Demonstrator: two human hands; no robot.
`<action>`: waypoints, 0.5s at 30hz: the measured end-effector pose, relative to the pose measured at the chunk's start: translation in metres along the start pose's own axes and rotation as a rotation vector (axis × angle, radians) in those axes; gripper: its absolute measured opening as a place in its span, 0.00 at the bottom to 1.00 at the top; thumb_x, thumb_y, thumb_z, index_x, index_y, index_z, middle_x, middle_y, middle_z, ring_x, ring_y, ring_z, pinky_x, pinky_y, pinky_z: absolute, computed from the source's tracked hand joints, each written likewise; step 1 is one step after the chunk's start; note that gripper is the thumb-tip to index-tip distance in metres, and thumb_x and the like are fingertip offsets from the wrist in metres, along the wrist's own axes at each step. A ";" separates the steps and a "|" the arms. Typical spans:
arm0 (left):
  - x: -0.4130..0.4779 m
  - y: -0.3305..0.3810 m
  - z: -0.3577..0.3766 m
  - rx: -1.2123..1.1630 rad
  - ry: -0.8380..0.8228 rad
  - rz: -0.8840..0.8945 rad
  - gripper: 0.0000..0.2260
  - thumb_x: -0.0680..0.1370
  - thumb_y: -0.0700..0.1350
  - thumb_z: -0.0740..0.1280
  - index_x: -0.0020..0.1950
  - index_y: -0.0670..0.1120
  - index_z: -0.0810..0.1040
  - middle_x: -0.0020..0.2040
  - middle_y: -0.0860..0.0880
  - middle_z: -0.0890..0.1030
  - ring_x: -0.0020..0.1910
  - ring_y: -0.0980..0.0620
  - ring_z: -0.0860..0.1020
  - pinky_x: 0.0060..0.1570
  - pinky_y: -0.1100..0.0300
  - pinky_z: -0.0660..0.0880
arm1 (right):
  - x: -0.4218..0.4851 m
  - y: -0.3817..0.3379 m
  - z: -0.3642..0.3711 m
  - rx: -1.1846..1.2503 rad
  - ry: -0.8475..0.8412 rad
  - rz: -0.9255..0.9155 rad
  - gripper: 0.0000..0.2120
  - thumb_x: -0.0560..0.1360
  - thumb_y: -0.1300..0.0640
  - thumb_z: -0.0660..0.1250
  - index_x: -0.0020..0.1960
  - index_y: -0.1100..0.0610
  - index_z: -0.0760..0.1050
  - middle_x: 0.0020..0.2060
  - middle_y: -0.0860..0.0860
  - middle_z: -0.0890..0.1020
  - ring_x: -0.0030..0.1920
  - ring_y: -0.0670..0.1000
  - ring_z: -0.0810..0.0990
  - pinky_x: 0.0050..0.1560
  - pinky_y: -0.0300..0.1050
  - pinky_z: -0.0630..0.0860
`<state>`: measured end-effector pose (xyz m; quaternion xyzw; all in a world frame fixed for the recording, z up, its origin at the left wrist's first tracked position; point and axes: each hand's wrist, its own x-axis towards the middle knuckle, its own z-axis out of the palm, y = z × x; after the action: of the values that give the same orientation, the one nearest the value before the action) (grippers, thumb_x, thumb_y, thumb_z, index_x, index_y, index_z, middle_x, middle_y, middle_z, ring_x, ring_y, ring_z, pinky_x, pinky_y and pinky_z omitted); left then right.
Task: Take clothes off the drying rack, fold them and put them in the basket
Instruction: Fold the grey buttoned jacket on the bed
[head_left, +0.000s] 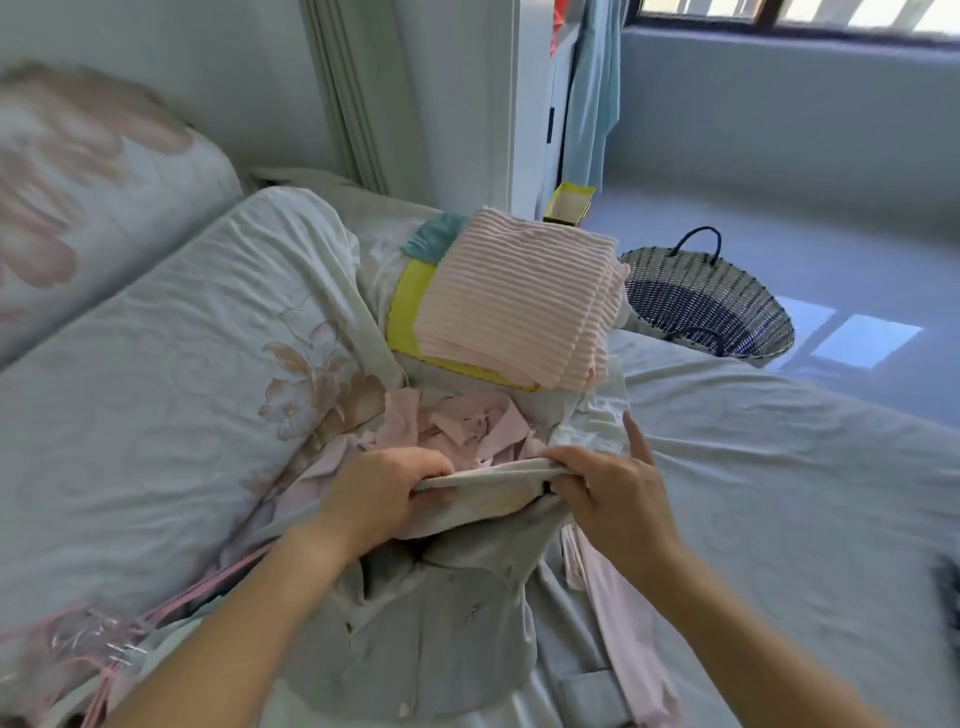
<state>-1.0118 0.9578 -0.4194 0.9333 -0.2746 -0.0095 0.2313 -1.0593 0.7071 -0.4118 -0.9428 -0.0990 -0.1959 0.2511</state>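
- A pale grey-white garment (441, 618) lies on the bed (779, 467) right in front of the person, its lower part spread towards the camera. Its upper edge is lifted and pulled into a taut band.
- The left hand (384, 488) grips the left end of that band with its fingers curled over the cloth.
- The right hand (608, 488) pinches the right end. Its forefinger sticks up free of the fabric, and the other fingers are folded on the edge.
- The garment therefore runs between the two hands and hangs below them, covering the space between the forearms.
- Just behind the hands, a crumpled pink garment (467, 426) lies in a heap, touching the held cloth.
- Another pink piece (623, 623) trails along the right side of the pale garment.
- Pink hangers (130, 639) lie at the lower left on the flowered duvet (182, 364).
- Farther back is a folded stack with a pink ribbed cloth (519, 301) on top, a yellow cloth (410, 322) under it and a teal one (431, 239) behind. The stack lies between the hands and the basket.
- The woven basket (727, 275) stands on the floor past the bed's far edge, well apart from the hands.
- A light blue garment (592, 93) hangs near the window.
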 end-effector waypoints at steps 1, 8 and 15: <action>-0.011 0.003 -0.008 -0.047 0.011 -0.041 0.11 0.75 0.62 0.62 0.49 0.60 0.81 0.42 0.62 0.81 0.40 0.63 0.75 0.43 0.64 0.73 | 0.000 -0.001 -0.011 0.013 0.016 0.025 0.16 0.72 0.52 0.57 0.47 0.51 0.83 0.33 0.46 0.84 0.31 0.48 0.82 0.73 0.50 0.51; -0.057 0.061 -0.069 -0.167 0.232 0.028 0.16 0.78 0.62 0.60 0.51 0.55 0.83 0.41 0.67 0.79 0.42 0.65 0.78 0.40 0.68 0.73 | -0.002 -0.006 -0.091 -0.083 0.081 -0.024 0.15 0.73 0.49 0.58 0.47 0.48 0.83 0.39 0.45 0.82 0.39 0.52 0.81 0.59 0.48 0.68; -0.036 0.128 -0.128 0.319 0.414 0.021 0.19 0.77 0.60 0.57 0.41 0.51 0.83 0.33 0.51 0.81 0.31 0.48 0.80 0.27 0.58 0.73 | 0.004 -0.021 -0.175 -0.390 0.039 -0.106 0.09 0.70 0.59 0.70 0.33 0.57 0.74 0.21 0.51 0.74 0.19 0.55 0.73 0.25 0.41 0.68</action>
<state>-1.0890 0.9361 -0.2526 0.9371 -0.2293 0.2273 0.1327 -1.1177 0.6363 -0.2616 -0.9630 -0.1036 -0.2427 0.0553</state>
